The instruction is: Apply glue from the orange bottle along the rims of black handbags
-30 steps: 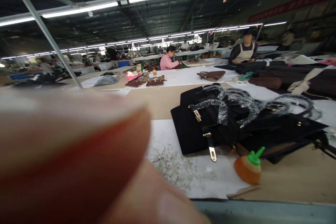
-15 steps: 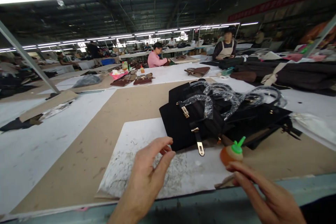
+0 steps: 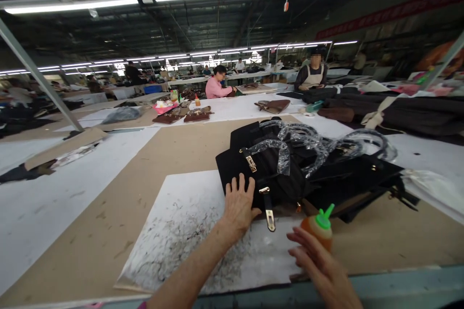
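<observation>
Amber-filled btl [image 3: 322, 232] nr half-spread, empty R hand [image 3: 321, 263]; L hand [image 3: 239, 206] flat on bag [image 3: 284, 190]

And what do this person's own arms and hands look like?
The left hand and right hand are both gloveless, with no rings or watch that I can see. The left forearm is bare down to a sliver of purplish cloth, probably a sleeve, at the picture's bottom edge.

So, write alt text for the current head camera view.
A person's left hand lies spread over the edge of black bags with plastic-wrapped handles; the open right hand is beside a bottle with a green tip. Behind, people work at tables.
</observation>
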